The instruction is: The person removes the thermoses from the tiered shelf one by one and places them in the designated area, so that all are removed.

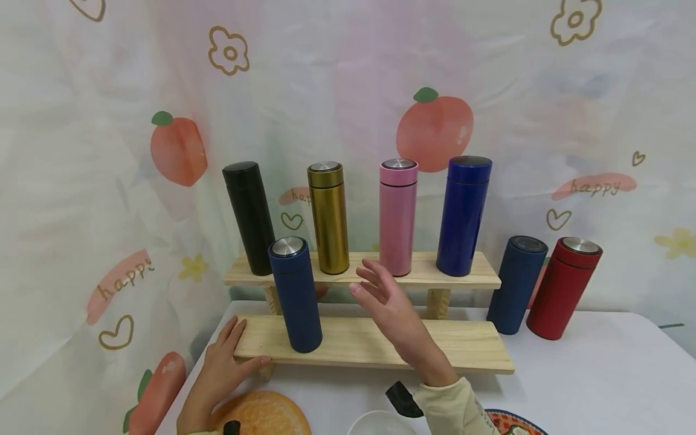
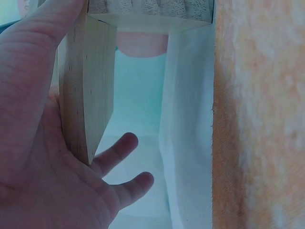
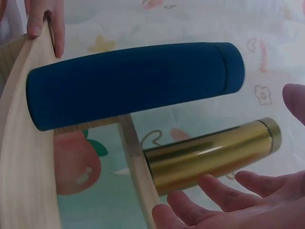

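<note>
My left hand [image 1: 220,362] grips the left end of the lower board of a two-step wooden shelf [image 1: 370,344]. In the left wrist view the thumb lies on one side of the board [image 2: 97,90], and two fingers [image 2: 136,188] extend under it. A matte blue thermos [image 1: 296,299] with a steel-topped lid stands upright on the lower board near that hand. To its right, my right hand [image 1: 394,314] hovers over the board with fingers spread and nothing in it. The right wrist view shows this blue thermos [image 3: 128,83] and the gold thermos [image 3: 209,155] beyond the fingers.
On the upper board stand a black thermos [image 1: 250,220], the gold one, a pink one [image 1: 399,223] and a glossy blue one [image 1: 464,220]. Right of the shelf are another blue thermos [image 1: 516,287] and a red one [image 1: 562,290]. A round bread-patterned item [image 1: 266,414] and a white bowl [image 1: 380,424] lie in front.
</note>
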The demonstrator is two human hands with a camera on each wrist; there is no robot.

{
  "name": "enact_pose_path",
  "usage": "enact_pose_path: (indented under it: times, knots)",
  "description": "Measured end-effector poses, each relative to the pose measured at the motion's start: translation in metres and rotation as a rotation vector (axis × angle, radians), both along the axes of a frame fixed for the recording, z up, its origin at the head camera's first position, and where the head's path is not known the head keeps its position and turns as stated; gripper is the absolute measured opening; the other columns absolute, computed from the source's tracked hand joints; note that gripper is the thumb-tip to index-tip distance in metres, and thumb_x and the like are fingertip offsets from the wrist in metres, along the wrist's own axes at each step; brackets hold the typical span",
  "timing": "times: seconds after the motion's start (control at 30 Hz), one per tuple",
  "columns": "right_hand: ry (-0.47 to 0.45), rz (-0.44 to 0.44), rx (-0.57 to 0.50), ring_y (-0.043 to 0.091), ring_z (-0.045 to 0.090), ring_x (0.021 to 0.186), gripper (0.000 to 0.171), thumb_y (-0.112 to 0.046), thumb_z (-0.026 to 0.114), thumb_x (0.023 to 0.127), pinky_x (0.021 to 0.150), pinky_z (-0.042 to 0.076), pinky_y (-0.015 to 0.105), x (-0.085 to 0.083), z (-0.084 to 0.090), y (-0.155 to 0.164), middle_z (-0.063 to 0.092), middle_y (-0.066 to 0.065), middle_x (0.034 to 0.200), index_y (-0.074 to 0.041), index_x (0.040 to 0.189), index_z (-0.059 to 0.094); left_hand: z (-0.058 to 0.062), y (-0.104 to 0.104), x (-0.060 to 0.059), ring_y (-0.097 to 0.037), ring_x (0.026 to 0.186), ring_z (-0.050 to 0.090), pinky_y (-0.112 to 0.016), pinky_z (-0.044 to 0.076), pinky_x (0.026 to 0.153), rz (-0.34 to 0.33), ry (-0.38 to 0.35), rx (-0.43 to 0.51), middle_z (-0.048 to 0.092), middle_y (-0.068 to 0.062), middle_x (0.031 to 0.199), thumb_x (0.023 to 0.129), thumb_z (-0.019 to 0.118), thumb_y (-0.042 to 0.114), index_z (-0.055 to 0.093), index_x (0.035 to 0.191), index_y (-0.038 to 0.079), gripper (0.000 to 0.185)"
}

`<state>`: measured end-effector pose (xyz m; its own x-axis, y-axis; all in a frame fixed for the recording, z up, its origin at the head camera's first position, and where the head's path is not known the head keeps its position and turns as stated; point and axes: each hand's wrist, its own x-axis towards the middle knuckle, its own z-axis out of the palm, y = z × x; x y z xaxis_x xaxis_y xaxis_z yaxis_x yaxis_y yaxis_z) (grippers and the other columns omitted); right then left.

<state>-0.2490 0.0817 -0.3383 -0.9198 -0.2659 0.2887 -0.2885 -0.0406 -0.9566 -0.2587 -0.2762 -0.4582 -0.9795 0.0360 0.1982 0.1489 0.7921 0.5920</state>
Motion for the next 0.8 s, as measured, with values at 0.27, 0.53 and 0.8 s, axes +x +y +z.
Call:
enact_pose_path:
  times: [0.27,0.53,0.8]
  knots:
    - [-0.024,0.016,0.001,0.044,0.032,0.156,0.075,-0.028,0.069,0.106,0.120,0.030,0.064,-0.008,-0.010,-0.022,0.038,0.020,0.168,-0.010,0.168,0.031,-0.002,-0.001,-0.001,-0.067,0.145,0.028,-0.077,0.025,0.113,0.008,0.024,0.003,0.022,-0.028,0.171,0.086,0.087,0.050,0.035,0.164,-0.004,0.108]
    - [-0.022,0.054,0.021,0.045,0.035,0.154,0.079,-0.031,0.069,0.106,0.118,0.034,0.065,-0.012,-0.010,-0.039,0.041,0.021,0.165,-0.006,0.169,0.028,-0.002,0.000,-0.002,-0.066,0.146,0.029,-0.078,0.024,0.114,-0.006,0.036,0.019,0.023,-0.028,0.171,0.086,0.088,0.048,0.037,0.163,-0.004,0.106]
    - [0.004,0.105,0.044,0.041,0.044,0.149,0.080,-0.032,0.070,0.105,0.119,0.035,0.061,-0.018,-0.020,-0.057,0.047,0.019,0.161,-0.007,0.168,0.029,-0.001,-0.001,-0.002,-0.065,0.147,0.029,-0.077,0.024,0.114,-0.005,0.036,0.010,0.024,-0.028,0.171,0.086,0.088,0.047,0.038,0.163,-0.005,0.106]
